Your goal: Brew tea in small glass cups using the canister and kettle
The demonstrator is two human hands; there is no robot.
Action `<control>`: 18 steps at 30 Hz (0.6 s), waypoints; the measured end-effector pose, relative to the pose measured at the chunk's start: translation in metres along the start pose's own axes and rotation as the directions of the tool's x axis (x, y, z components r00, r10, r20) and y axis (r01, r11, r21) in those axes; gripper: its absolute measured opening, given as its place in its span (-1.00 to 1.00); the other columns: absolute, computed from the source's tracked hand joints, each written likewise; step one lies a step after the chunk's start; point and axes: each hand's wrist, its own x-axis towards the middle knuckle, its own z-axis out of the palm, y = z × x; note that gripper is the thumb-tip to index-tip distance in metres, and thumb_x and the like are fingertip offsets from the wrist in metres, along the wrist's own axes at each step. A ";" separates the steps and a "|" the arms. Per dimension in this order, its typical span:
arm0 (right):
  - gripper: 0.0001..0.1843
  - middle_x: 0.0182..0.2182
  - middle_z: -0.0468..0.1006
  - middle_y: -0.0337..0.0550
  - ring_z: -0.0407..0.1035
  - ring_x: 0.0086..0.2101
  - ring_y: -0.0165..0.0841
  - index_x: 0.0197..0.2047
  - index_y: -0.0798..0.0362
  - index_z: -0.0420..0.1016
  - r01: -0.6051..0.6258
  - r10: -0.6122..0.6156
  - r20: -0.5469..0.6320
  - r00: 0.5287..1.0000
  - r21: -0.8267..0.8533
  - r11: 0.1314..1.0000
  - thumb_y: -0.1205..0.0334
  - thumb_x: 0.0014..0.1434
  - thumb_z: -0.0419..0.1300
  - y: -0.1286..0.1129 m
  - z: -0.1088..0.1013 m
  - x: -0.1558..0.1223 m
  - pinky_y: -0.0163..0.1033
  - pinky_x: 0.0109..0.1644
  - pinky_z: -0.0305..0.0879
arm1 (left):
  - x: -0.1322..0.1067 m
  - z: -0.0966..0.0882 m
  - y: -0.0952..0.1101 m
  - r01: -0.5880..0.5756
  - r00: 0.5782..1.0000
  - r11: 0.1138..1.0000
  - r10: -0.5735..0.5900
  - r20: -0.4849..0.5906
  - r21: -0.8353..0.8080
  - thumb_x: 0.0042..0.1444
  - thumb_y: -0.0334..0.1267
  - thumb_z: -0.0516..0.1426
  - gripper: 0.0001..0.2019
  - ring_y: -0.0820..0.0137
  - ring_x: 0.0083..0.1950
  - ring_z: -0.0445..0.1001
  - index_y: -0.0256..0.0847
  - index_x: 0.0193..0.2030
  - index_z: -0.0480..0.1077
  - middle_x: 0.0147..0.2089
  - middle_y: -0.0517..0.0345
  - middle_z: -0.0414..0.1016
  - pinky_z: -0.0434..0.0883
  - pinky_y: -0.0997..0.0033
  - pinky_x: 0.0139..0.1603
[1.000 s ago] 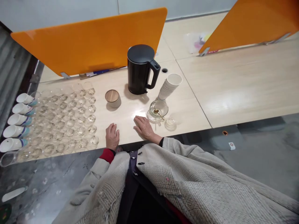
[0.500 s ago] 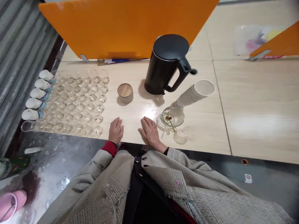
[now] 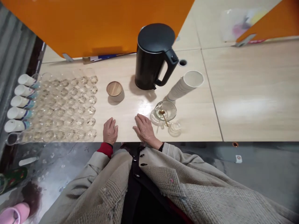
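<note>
My left hand point(image 3: 110, 131) rests at the table's front edge, fingers laid flat and holding nothing. To its left stand rows of clear cups point(image 3: 70, 111) with small dried bits at the bottom. My right hand point(image 3: 144, 129) also lies flat on the tabletop, empty, just left of a ribbed glass bowl point(image 3: 172, 115). A gold spoon point(image 3: 164, 118) leans inside that bowl. Beyond the hands sit a round jar with a wooden lid point(image 3: 114, 89) and a black electric kettle point(image 3: 149, 65). A tilted stack of white paper cups point(image 3: 183, 85) stands behind the bowl.
An orange divider point(image 3: 98, 28) rises along the back of the table point(image 3: 245, 115). White paper cups point(image 3: 19, 112) line the far left edge. A small clear glass dish point(image 3: 174, 128) is near the front edge. A pink bucket point(image 3: 17, 213) stands on the floor at lower left.
The view has turned and shifted, so the tabletop things appear further left. Both hands stay flat on the table in about the same spots.
</note>
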 end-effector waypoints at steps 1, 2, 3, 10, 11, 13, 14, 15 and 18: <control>-0.41 0.42 0.36 0.22 0.20 0.36 0.02 0.44 0.17 0.34 -0.003 0.003 0.009 1.000 0.003 1.000 0.05 0.48 0.13 0.000 0.000 0.001 0.17 0.47 0.15 | 0.001 0.000 -0.001 -0.004 1.000 1.000 0.004 -0.009 0.000 0.43 -0.15 0.08 -0.64 0.02 0.34 0.47 -0.25 0.22 0.52 0.31 -0.32 0.52 0.41 -0.17 0.41; -0.40 0.43 0.35 0.21 0.20 0.37 0.02 0.46 0.17 0.33 -0.007 0.007 0.018 1.000 0.007 1.000 0.05 0.48 0.13 0.001 0.000 0.001 0.18 0.48 0.14 | 0.001 0.001 -0.001 -0.007 1.000 1.000 0.007 -0.017 0.001 0.43 -0.15 0.08 -0.64 0.02 0.34 0.48 -0.25 0.21 0.52 0.31 -0.31 0.53 0.41 -0.17 0.40; -0.39 0.44 0.34 0.21 0.19 0.38 0.03 0.47 0.16 0.32 -0.011 0.011 0.025 1.000 0.011 1.000 0.05 0.48 0.14 0.001 -0.001 0.002 0.19 0.48 0.14 | 0.002 0.002 -0.002 -0.011 1.000 1.000 0.011 -0.022 0.000 0.43 -0.14 0.09 -0.64 0.02 0.33 0.48 -0.24 0.21 0.52 0.31 -0.31 0.53 0.41 -0.16 0.40; -0.35 0.47 0.30 0.22 0.15 0.43 0.04 0.48 0.15 0.30 -0.041 0.040 0.035 0.999 0.022 0.999 0.00 0.46 0.18 -0.003 -0.003 0.009 0.21 0.50 0.13 | 0.006 0.005 -0.009 -0.010 1.000 0.999 0.009 -0.021 -0.047 0.41 -0.07 0.09 -0.60 -0.02 0.37 0.46 -0.21 0.24 0.50 0.30 -0.32 0.53 0.34 -0.24 0.44; -0.33 0.48 0.30 0.22 0.14 0.43 0.04 0.48 0.16 0.30 -0.041 0.040 0.036 0.999 0.016 0.999 -0.02 0.46 0.19 -0.004 -0.004 0.010 0.21 0.50 0.13 | 0.007 0.005 -0.008 -0.019 1.000 0.998 0.018 -0.015 -0.056 0.41 -0.06 0.09 -0.59 -0.03 0.38 0.45 -0.21 0.24 0.49 0.30 -0.34 0.52 0.32 -0.26 0.45; -0.31 0.49 0.28 0.24 0.14 0.43 0.05 0.48 0.16 0.30 -0.040 0.040 0.035 0.999 0.000 0.999 -0.05 0.45 0.21 -0.006 -0.005 0.013 0.21 0.51 0.12 | 0.013 0.006 0.002 -0.044 0.999 0.996 0.044 -0.010 -0.082 0.43 -0.06 0.07 -0.57 -0.06 0.40 0.43 -0.23 0.27 0.47 0.31 -0.37 0.51 0.30 -0.30 0.45; -0.30 0.49 0.28 0.24 0.14 0.43 0.05 0.47 0.16 0.30 -0.038 0.039 0.032 0.999 -0.009 0.999 -0.06 0.44 0.22 -0.006 -0.005 0.014 0.22 0.51 0.12 | 0.018 0.007 0.010 -0.057 0.998 0.992 0.057 -0.008 -0.109 0.44 -0.05 0.06 -0.55 -0.06 0.43 0.41 -0.24 0.31 0.44 0.34 -0.39 0.48 0.30 -0.30 0.46; -0.30 0.48 0.28 0.24 0.15 0.43 0.05 0.47 0.16 0.31 -0.038 0.038 0.027 0.999 -0.016 0.999 -0.07 0.44 0.22 -0.006 -0.005 0.015 0.22 0.51 0.11 | 0.026 0.009 0.022 -0.064 0.998 0.987 0.062 -0.018 -0.148 0.45 -0.05 0.06 -0.52 -0.04 0.46 0.38 -0.25 0.37 0.40 0.38 -0.39 0.44 0.29 -0.27 0.48; -0.30 0.47 0.30 0.24 0.15 0.43 0.05 0.47 0.17 0.32 -0.037 0.037 0.012 0.999 -0.036 0.999 -0.06 0.43 0.23 -0.006 -0.004 0.017 0.21 0.52 0.12 | 0.064 0.016 0.065 -0.118 0.991 0.940 0.134 0.026 -0.321 0.48 0.01 0.04 -0.40 0.07 0.60 0.22 -0.19 0.54 0.20 0.55 -0.27 0.27 0.21 -0.10 0.59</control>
